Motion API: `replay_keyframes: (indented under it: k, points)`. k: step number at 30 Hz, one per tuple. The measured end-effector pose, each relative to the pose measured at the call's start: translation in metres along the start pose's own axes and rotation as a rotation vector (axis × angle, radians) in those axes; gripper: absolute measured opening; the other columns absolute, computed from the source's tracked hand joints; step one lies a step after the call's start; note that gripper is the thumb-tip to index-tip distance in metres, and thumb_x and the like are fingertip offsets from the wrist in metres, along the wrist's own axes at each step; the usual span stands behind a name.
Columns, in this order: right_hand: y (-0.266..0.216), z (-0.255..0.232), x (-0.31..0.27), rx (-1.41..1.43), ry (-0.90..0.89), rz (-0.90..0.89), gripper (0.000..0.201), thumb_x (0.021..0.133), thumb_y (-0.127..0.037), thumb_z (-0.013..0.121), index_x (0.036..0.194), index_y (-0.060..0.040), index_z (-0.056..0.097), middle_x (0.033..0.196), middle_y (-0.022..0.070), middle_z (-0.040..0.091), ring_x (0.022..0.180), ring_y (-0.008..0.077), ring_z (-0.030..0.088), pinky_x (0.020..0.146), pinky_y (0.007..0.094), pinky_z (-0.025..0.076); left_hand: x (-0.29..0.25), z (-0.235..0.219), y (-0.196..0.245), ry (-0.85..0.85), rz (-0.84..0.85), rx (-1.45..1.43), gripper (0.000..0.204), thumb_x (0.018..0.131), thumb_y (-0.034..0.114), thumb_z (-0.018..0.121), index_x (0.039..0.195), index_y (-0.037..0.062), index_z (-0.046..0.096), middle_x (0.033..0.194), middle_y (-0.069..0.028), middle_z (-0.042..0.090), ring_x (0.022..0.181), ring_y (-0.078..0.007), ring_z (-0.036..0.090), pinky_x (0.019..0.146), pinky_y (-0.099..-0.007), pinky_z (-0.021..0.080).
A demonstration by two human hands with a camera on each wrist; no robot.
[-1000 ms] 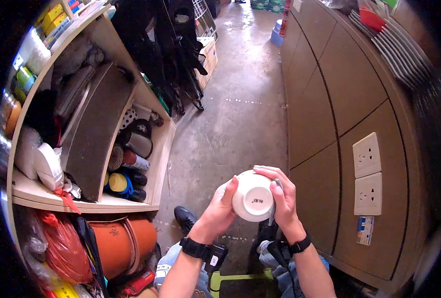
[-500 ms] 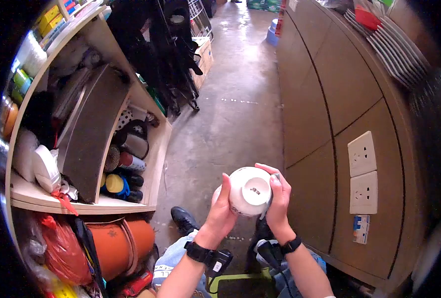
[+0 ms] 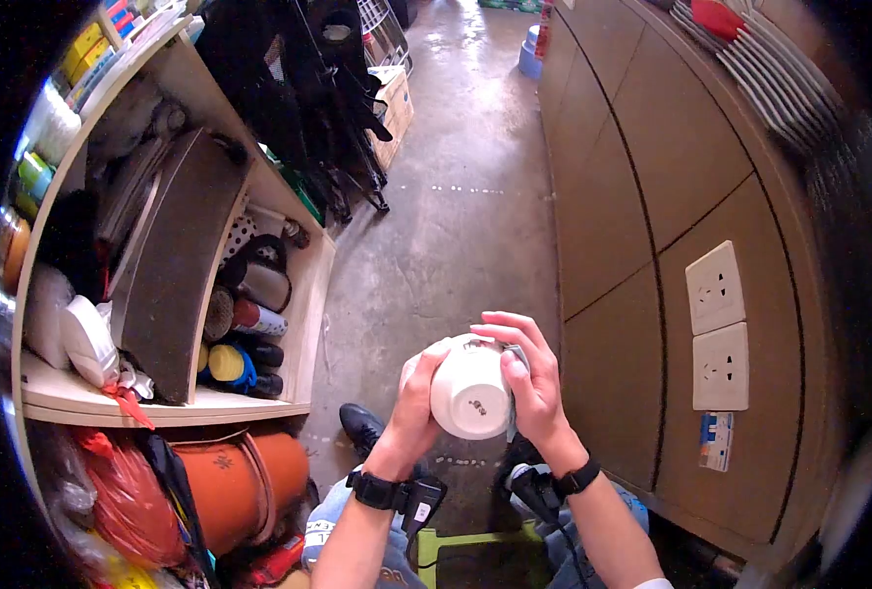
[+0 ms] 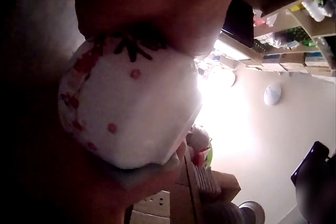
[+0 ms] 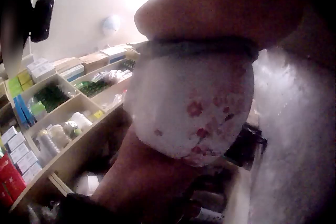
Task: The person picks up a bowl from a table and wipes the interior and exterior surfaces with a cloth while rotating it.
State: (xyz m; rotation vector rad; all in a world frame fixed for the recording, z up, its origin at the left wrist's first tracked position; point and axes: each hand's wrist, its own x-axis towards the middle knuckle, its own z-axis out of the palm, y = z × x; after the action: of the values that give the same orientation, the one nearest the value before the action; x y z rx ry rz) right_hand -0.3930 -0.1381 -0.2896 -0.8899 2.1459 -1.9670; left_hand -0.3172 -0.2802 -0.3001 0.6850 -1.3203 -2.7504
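A white bowl (image 3: 469,395) with a dark mark on its base is tipped so its underside faces up and toward me. Red flowers decorate its outer wall, seen in the left wrist view on the bowl (image 4: 142,103) and in the right wrist view. My left hand (image 3: 416,401) grips the bowl's left side, fingers partly hidden behind it. On the opposite side, my right hand (image 3: 537,383) holds a grey cloth (image 3: 512,422) against the wall, thumb on the near side and fingers reaching over the far side. The same cloth (image 5: 205,48) lies along the bowl in the right wrist view.
An open wooden shelf (image 3: 259,416) with bottles and a cap stands at the left, an orange drum-like container (image 3: 225,486) below it. Brown cabinets (image 3: 603,294) with white sockets (image 3: 719,365) line the right. A green stool (image 3: 436,542) is below me. Concrete floor (image 3: 436,255) runs ahead.
The bowl has turned and tilted between my hands, its base moving left and down. My left hand has rolled round its side, and my right fingers have shifted over the far edge.
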Motion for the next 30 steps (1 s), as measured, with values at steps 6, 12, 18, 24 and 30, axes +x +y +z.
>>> replay_keyframes:
  k: [6,12,18,24,30]
  points:
    - [0.008,0.004,-0.002,0.135,0.019,0.163,0.034,0.093,-0.019,0.047,0.117,-0.0017,0.063,0.107,0.0144,0.065,0.104,0.0227,0.062,0.091,0.0339,0.047,-0.003,0.003,0.005,0.055,0.091,0.178,0.035,0.096,0.033,0.053,0.098,0.0009,0.067,0.089,-0.0063,0.069,0.079,-0.0134,0.066,0.069,-0.027,0.051]
    - [0.022,0.002,-0.007,0.393,-0.016,0.45,0.028,0.099,-0.025,0.052,0.095,-0.0001,0.065,0.08,0.0001,0.061,0.077,0.0079,0.054,0.07,0.0244,0.044,-0.002,-0.001,-0.001,0.034,0.215,0.189,0.032,0.1,0.03,0.053,0.094,0.0017,0.067,0.083,-0.0008,0.068,0.072,-0.0065,0.06,0.064,-0.0222,0.047]
    - [0.006,0.01,-0.013,0.167,0.248,0.349,0.032,0.097,-0.023,0.059,0.074,-0.0009,0.062,0.063,0.0015,0.059,0.057,0.0104,0.053,0.055,0.0289,0.042,0.009,0.005,-0.023,0.246,0.146,-0.01,0.03,0.102,0.037,0.051,0.11,0.0082,0.055,0.089,0.0016,0.057,0.082,-0.0075,0.057,0.073,-0.0241,0.046]
    - [0.001,0.016,-0.015,-0.33,0.222,-0.147,0.025,0.089,-0.013,0.068,0.067,-0.0016,0.062,0.059,0.0137,0.06,0.048,0.0266,0.061,0.047,0.0362,0.046,0.004,0.009,-0.03,0.273,-0.106,-0.107,0.053,0.096,0.061,0.049,0.121,0.0137,0.053,0.108,-0.0009,0.061,0.099,-0.0143,0.06,0.084,-0.0342,0.05]
    - [0.002,0.016,-0.017,-0.438,0.133,-0.327,0.028,0.087,-0.012,0.07,0.061,-0.0052,0.06,0.058,0.0112,0.062,0.05,0.0247,0.064,0.048,0.0334,0.049,-0.003,0.006,-0.032,0.161,-0.157,-0.168,0.074,0.09,0.07,0.05,0.132,0.0081,0.051,0.124,-0.0072,0.061,0.116,-0.022,0.058,0.097,-0.0387,0.049]
